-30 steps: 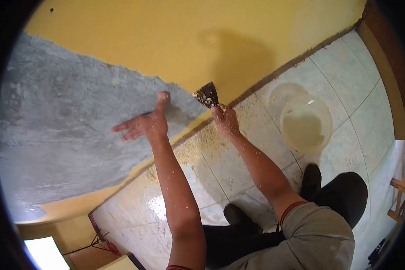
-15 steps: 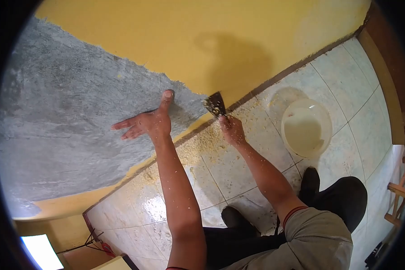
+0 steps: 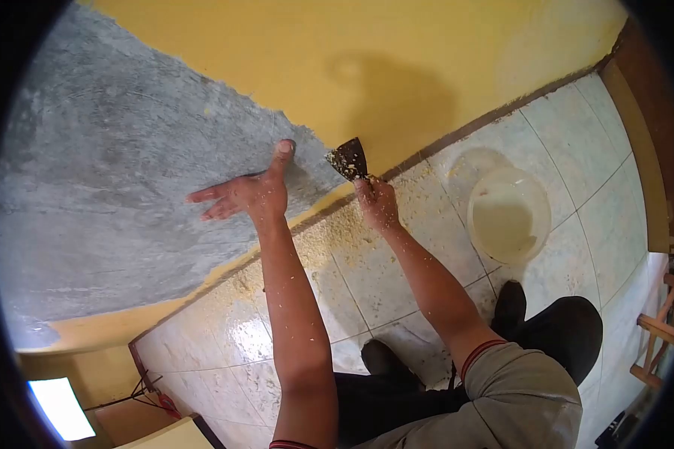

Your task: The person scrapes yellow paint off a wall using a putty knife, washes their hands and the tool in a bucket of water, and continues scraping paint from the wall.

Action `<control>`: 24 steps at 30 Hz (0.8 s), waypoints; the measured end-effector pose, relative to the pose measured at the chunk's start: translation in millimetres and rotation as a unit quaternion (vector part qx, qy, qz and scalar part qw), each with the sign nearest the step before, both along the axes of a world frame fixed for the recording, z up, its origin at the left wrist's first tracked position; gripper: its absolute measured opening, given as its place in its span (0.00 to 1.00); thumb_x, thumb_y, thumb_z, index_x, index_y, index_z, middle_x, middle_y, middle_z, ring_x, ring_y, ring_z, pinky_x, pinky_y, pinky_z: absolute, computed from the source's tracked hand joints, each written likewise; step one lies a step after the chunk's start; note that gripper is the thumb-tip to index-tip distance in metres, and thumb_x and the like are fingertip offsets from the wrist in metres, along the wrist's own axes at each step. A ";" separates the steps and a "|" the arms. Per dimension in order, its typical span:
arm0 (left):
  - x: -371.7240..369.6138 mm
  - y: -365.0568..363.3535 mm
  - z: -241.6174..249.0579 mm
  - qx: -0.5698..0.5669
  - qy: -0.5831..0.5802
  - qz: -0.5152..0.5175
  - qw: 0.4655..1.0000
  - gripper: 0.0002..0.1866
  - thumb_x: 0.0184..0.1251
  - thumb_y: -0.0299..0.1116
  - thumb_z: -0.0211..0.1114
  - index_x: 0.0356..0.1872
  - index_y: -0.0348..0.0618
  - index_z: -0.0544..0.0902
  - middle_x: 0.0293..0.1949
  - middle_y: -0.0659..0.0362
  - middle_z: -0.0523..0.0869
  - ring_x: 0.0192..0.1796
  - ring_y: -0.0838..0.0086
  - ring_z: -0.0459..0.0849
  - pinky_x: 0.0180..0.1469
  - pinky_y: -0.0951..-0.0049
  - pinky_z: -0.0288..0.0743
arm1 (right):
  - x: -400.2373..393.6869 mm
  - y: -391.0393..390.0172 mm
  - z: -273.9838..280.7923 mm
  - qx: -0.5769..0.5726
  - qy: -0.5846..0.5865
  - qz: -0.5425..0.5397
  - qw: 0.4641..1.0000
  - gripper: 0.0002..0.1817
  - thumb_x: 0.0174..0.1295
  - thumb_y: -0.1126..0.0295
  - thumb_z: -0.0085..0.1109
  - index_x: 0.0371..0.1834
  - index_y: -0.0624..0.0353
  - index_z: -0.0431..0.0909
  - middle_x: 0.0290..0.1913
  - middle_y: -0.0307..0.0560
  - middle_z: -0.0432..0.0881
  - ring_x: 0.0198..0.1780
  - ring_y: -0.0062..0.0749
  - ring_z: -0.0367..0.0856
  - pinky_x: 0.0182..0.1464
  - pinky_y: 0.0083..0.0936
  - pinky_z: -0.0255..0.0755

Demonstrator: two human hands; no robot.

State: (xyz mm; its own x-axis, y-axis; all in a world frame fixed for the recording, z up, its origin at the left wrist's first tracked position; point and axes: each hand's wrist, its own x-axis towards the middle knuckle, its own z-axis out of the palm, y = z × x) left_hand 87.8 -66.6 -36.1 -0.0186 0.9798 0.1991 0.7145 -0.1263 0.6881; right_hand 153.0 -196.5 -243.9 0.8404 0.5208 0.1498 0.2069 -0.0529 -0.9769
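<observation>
My right hand [image 3: 379, 206] grips the handle of a scraper [image 3: 348, 159], whose dark blade is speckled with yellow paint flakes. That blade lies at the ragged border where yellow paint [image 3: 277, 52] meets the bare grey wall [image 3: 127, 172]. Against the grey part rests my left hand [image 3: 258, 196], fingers spread and thumb pointing toward the paint edge. It holds nothing. Flecks of paint stick to both forearms.
Paint scrapings [image 3: 329, 239] litter the tiled floor along the brown skirting [image 3: 457, 137]. A pale round bucket [image 3: 509, 251] stands on the tiles to the right, near my shoe [image 3: 510, 303]. Wooden furniture [image 3: 659, 329] is at the far right, a bright screen [image 3: 61, 408] lower left.
The scraper has moved slightly up and left along the paint edge, its blade turned more to the left. My left hand stays spread on the wall, almost unmoved.
</observation>
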 end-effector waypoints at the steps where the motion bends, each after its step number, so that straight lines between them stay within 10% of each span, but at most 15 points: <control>1: 3.3 -0.5 7.4 -0.016 -0.005 -0.002 1.000 0.95 0.28 0.68 0.85 0.64 0.36 0.04 0.65 0.16 0.11 0.71 0.23 0.11 0.71 0.27 0.21 | 5.2 5.0 7.5 0.057 0.012 0.006 0.998 0.27 0.71 0.47 0.55 0.32 0.64 0.79 0.23 0.57 0.78 0.26 0.52 0.78 0.31 0.43 0.70; 6: 8.0 1.6 7.7 0.027 0.003 -0.001 1.000 0.95 0.25 0.66 0.87 0.66 0.30 0.08 0.65 0.13 0.14 0.71 0.21 0.12 0.71 0.27 0.19 | -8.2 5.8 -15.9 0.073 0.185 0.007 0.980 0.26 0.72 0.49 0.57 0.28 0.64 0.75 0.20 0.50 0.75 0.23 0.34 0.73 0.29 0.36 0.66; 17: 6.8 -1.9 2.9 0.012 -0.017 0.004 1.000 0.96 0.23 0.62 0.89 0.68 0.32 0.09 0.64 0.12 0.14 0.71 0.23 0.11 0.72 0.29 0.20 | 9.7 -4.6 38.8 -0.031 -0.016 -0.046 0.998 0.22 0.72 0.52 0.57 0.42 0.64 0.82 0.29 0.59 0.83 0.32 0.50 0.83 0.37 0.40 0.73; 24: 8.2 -2.0 14.6 0.005 -0.034 0.002 0.999 0.96 0.24 0.63 0.89 0.67 0.32 0.09 0.64 0.11 0.14 0.71 0.23 0.11 0.70 0.26 0.19 | 9.9 -8.9 25.3 0.015 0.079 0.013 0.997 0.25 0.73 0.49 0.53 0.42 0.65 0.81 0.29 0.59 0.83 0.33 0.46 0.83 0.39 0.39 0.73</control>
State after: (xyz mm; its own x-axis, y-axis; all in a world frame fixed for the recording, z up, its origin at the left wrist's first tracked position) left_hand 96.0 -68.7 -21.5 -0.0365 0.9777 0.2070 0.6665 -0.1305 0.7340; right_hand 162.8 -205.3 -218.6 0.8411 0.5399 0.0322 0.0505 -0.0191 -0.9985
